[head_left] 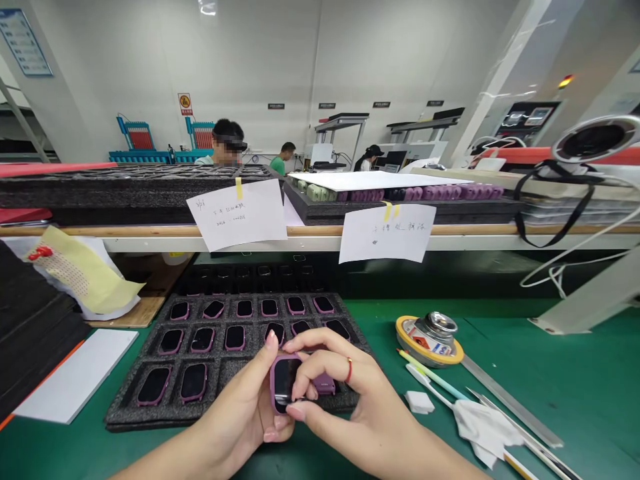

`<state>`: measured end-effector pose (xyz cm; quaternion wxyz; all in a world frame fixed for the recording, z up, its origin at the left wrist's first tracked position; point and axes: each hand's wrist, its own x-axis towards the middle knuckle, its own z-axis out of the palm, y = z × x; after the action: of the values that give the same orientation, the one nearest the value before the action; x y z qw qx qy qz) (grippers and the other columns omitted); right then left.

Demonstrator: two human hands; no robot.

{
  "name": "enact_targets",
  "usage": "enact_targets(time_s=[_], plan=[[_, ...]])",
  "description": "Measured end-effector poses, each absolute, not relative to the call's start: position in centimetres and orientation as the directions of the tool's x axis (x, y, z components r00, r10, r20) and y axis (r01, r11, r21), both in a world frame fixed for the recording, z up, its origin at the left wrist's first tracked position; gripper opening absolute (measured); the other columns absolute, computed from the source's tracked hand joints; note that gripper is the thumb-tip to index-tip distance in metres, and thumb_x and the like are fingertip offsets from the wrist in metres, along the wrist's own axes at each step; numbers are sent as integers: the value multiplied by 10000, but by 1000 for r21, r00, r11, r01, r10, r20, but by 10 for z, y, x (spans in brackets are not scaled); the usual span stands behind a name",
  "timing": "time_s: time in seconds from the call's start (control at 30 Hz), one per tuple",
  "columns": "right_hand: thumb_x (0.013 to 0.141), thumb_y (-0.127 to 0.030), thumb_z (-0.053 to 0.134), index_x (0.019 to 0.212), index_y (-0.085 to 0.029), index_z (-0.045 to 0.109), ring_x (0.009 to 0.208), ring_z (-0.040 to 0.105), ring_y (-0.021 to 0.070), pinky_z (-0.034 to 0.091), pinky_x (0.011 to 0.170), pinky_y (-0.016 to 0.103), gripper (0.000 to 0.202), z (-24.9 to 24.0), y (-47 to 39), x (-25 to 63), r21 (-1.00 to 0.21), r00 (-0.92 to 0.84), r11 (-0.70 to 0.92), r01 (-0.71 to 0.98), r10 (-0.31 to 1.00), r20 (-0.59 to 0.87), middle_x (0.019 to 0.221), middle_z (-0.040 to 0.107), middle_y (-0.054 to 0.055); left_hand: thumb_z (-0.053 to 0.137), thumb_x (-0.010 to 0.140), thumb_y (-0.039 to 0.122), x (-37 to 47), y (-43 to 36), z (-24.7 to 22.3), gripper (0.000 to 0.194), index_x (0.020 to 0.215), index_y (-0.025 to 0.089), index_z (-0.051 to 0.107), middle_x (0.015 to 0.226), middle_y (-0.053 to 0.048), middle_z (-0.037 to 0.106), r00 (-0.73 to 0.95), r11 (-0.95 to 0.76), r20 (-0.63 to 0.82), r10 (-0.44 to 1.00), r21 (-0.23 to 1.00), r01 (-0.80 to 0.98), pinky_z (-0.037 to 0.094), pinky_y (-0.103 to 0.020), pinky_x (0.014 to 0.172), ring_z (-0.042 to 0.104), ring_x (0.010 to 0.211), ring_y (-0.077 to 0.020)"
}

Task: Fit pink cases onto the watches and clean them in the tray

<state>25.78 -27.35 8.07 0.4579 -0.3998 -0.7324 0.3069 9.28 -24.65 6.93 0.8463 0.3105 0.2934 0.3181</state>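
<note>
A smartwatch case [285,381] with a purple frame and a black glossy face is held up over the front of the foam tray. My left hand [245,407] is closed around its left side and underneath, thumb at the top edge. From the right, my right hand [350,387] grips the same watch case, its thumb at the lower edge and its fingers bent over the face. Behind the hands lies the dark foam tray [216,367], where several similar purple watch cases sit face up in square pockets. Another purple piece [324,385] shows partly behind my right fingers.
Right of the tray are a yellow-rimmed round tin [457,355], a toothbrush [430,385], a white block [420,402], a white cloth [485,427] and a steel ruler [515,403]. A white board [75,373] lies left. A shelf [310,241] carrying foam trays crosses behind.
</note>
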Motion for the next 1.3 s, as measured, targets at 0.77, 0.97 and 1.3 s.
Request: enact_targets(time_s=[0.77, 0.97, 1.3], plan=[[965, -141, 593, 1111, -261, 639, 1138, 688, 191, 577, 1026, 351, 195, 80, -270, 272, -701, 139, 697, 152, 687, 713, 1159, 682, 48, 581, 889, 617, 85, -256, 82, 540, 1037, 145, 796, 791, -97, 702, 676, 596, -240, 697, 717, -361, 205, -204, 439, 383, 414, -31], [966, -75, 528, 1225, -267, 569, 1184, 669, 197, 564, 1047, 365, 325, 77, -274, 271, -686, 94, 706, 177, 682, 725, 1226, 668, 64, 663, 821, 629, 86, -256, 90, 530, 935, 132, 806, 755, -77, 682, 669, 570, -231, 706, 746, -344, 204, -209, 456, 372, 418, -24], [930, -104, 631, 1135, -231, 661, 922, 775, 174, 652, 829, 242, 244, 83, -290, 283, -148, -351, 817, 557, 393, 850, 998, 797, 41, 693, 803, 618, 87, -255, 86, 463, 815, 156, 727, 638, -9, 598, 679, 577, -201, 706, 718, -389, 210, -190, 430, 370, 423, -37]])
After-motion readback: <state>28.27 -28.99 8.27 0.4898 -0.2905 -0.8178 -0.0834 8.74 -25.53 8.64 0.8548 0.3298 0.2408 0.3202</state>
